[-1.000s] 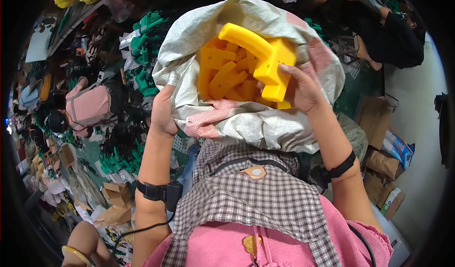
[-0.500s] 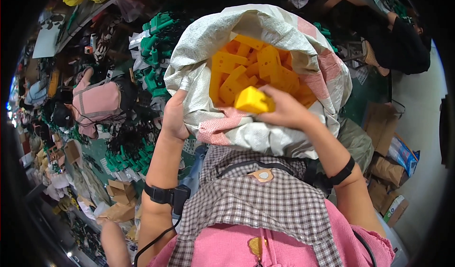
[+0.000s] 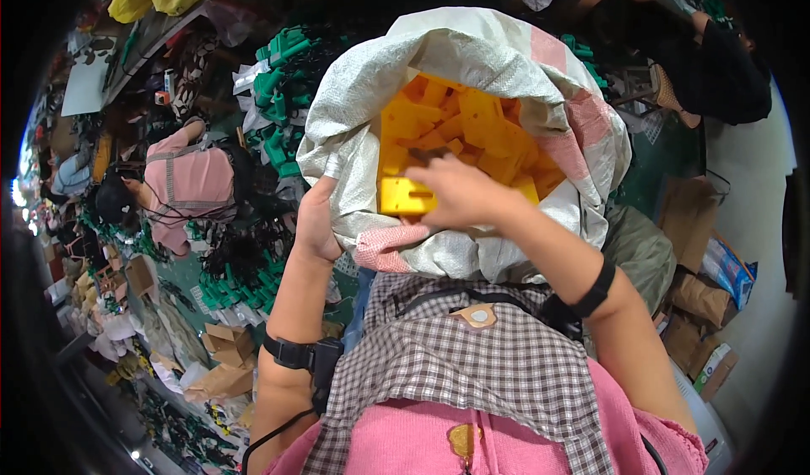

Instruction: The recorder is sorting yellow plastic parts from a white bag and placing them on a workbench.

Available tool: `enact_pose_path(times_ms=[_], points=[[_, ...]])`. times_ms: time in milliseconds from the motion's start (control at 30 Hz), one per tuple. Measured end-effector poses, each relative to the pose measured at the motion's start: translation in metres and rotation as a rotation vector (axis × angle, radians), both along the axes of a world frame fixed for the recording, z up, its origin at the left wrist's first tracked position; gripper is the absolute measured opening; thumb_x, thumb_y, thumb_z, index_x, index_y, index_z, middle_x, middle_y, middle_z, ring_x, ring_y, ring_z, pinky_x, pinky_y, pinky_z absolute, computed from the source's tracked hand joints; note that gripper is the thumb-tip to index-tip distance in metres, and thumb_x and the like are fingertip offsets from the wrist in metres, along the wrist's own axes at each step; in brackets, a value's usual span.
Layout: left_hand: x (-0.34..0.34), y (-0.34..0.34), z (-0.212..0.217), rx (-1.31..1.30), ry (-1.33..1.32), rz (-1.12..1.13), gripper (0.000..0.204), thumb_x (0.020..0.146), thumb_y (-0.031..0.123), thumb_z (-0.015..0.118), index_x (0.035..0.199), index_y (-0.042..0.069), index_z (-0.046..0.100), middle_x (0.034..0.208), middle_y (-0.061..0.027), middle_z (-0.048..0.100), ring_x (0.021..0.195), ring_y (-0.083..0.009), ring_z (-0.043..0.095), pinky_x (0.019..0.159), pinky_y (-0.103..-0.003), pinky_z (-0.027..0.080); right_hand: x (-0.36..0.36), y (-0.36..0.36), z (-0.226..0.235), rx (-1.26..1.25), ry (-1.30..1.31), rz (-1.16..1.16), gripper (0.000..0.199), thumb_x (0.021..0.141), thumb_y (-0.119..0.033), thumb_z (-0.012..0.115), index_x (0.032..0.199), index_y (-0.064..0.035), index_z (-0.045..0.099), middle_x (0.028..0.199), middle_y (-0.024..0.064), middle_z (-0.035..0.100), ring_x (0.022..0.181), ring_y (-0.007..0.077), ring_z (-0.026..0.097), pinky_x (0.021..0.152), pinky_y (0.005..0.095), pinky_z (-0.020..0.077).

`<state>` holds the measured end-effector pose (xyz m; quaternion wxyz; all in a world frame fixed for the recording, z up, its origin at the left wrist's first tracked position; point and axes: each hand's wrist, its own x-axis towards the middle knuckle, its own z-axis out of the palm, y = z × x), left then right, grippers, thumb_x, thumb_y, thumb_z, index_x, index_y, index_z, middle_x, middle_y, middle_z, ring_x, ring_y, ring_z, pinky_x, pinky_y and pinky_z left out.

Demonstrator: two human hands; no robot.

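A large white woven sack (image 3: 354, 95) with pink stripes stands in front of me, its rim rolled back. Inside lie many yellow plastic pieces (image 3: 481, 129), heaped together, some with small holes. My left hand (image 3: 319, 222) grips the sack's left rim, its thumb on the outside fold. Over the near part of the opening, my right hand (image 3: 464, 192) holds a yellow plastic block (image 3: 402, 195) with a dark slot in it. The right fingertips are slightly blurred and partly hide the block.
Green-handled items with black strands (image 3: 283, 95) are piled left of the sack. A co-worker in a pink top (image 3: 190, 180) bends over at the left; another in black (image 3: 717, 78) is at the far right. Cardboard boxes (image 3: 683, 222) stand by the right wall.
My right hand has moved left with the yellow block, which now shows its slotted side. The left hand keeps its grip on the sack. The co-worker in pink appears further right.
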<state>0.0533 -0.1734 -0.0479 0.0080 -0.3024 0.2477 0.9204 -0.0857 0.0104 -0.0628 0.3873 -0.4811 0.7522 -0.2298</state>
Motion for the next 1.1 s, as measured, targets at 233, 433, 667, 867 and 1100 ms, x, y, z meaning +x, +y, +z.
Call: enact_pose_path(times_ms=[233, 433, 667, 867, 1100], points=[[0.006, -0.003, -0.010, -0.056, -0.108, 0.017, 0.044, 0.104, 0.025, 0.039, 0.139, 0.000, 0.046, 0.135, -0.0142, 0.057, 0.119, -0.0285, 0.061, 0.101, -0.044, 0.050, 0.023, 0.012, -0.001, -0.035, -0.036, -0.069, 0.066, 0.073, -0.019, 0.077, 0.133, -0.0099, 0.051, 0.124, 0.0182, 0.053, 0.119, 0.0364, 0.047, 0.096, 0.0453, 0.0488], [0.009, -0.004, -0.012, 0.045, -0.058, 0.016, 0.045, 0.104, 0.024, 0.038, 0.141, 0.000, 0.044, 0.136, -0.0144, 0.056, 0.119, -0.0289, 0.060, 0.102, -0.044, 0.049, 0.027, 0.015, -0.002, -0.124, -0.034, -0.105, 0.065, 0.074, -0.017, 0.076, 0.134, -0.0090, 0.051, 0.132, 0.0189, 0.051, 0.126, 0.0359, 0.044, 0.103, 0.0435, 0.0453], [0.009, -0.004, -0.012, 0.075, -0.023, 0.017, 0.046, 0.104, 0.025, 0.038, 0.142, 0.000, 0.043, 0.137, -0.0152, 0.056, 0.120, -0.0302, 0.060, 0.103, -0.045, 0.048, 0.029, 0.021, -0.002, -0.186, -0.051, -0.123, 0.066, 0.074, -0.016, 0.076, 0.135, -0.0084, 0.050, 0.139, 0.0197, 0.047, 0.131, 0.0368, 0.040, 0.107, 0.0442, 0.0413], [0.011, -0.009, -0.015, 0.085, 0.015, 0.042, 0.048, 0.103, 0.026, 0.038, 0.143, 0.000, 0.042, 0.138, -0.0153, 0.055, 0.123, -0.0309, 0.058, 0.105, -0.046, 0.046, -0.021, 0.035, 0.022, -0.197, -0.178, -0.132, 0.071, 0.073, -0.025, 0.078, 0.136, -0.0067, 0.050, 0.130, 0.0186, 0.055, 0.122, 0.0337, 0.052, 0.101, 0.0406, 0.0461], [0.001, -0.005, -0.003, 0.035, 0.035, 0.050, 0.048, 0.104, 0.026, 0.037, 0.143, -0.001, 0.041, 0.139, -0.0160, 0.054, 0.123, -0.0309, 0.057, 0.106, -0.046, 0.045, -0.096, 0.025, 0.003, 0.139, -0.584, -0.541, 0.084, 0.083, -0.062, 0.067, 0.134, 0.0030, 0.051, 0.119, 0.0145, 0.063, 0.106, 0.0252, 0.064, 0.093, 0.0301, 0.0503]])
